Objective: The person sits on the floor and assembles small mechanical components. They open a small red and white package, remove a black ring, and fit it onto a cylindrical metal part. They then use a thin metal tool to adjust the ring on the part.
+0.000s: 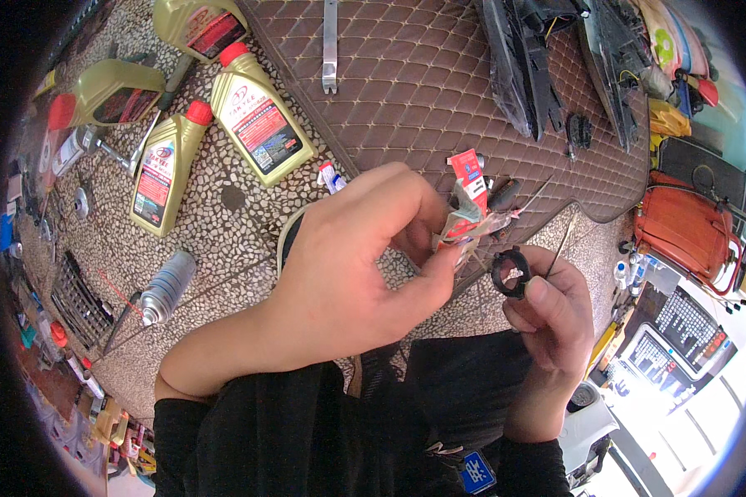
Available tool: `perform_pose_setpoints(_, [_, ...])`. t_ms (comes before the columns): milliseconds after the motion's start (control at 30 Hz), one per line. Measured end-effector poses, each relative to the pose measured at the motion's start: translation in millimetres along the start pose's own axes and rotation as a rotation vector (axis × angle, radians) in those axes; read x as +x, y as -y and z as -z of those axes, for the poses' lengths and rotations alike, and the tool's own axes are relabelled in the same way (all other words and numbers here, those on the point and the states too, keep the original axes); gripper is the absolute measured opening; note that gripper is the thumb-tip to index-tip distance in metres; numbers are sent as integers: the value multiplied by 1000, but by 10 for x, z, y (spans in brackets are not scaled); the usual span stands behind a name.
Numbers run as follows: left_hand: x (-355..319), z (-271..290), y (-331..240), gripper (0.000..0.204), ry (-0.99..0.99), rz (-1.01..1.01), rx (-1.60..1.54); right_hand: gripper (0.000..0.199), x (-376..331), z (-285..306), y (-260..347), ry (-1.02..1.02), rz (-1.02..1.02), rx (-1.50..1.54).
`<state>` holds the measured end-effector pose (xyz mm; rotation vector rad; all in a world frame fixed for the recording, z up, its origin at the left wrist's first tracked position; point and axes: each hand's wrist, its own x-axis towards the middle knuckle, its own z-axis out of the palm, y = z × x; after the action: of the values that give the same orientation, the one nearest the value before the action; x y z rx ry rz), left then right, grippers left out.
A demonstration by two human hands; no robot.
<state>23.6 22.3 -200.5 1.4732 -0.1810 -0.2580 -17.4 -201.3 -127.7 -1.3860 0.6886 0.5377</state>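
Note:
My left hand (348, 257) is closed, thumb and fingertips pinching a crumpled red, white and silver packet (470, 184). Its upper end stands up above the fingers, and its lower part is partly hidden by them. Just to the right, my right hand (559, 306) grips a small black ring-shaped part (499, 271) between thumb and fingers. A bit of white and pink shows inside the ring. From behind the right fingers a thin dark stick (565, 243) points upward. The ring and the packet are close together; whether they touch I cannot tell.
Gold oil bottles with red caps (261, 120) stand or lie at the upper left. A spray can (168, 286) lies on the speckled floor (215, 240). A brown quilted mat (406, 91) carries a metal strip (330, 45) and black housings (518, 66). An orange-red case (688, 236) sits far right.

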Motion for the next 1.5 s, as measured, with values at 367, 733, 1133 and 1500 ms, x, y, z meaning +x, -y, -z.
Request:
perform_pose_setpoints(367, [-15, 34, -45, 19, 24, -9, 20, 48, -9, -36, -34, 31, -17, 109])
perform_pose_setpoints(733, [-51, 73, -65, 22, 78, 80, -74, 47, 39, -118, -56, -11, 730, -917])
perform_pose_setpoints(1133, [-61, 112, -77, 19, 92, 68, -73, 42, 93, -75, -51, 9, 1059, -1331])
perform_pose_setpoints(1500, [-29, 147, -49, 19, 105, -70, 54, 41, 34, -161, -14, -60, 882, -1136])
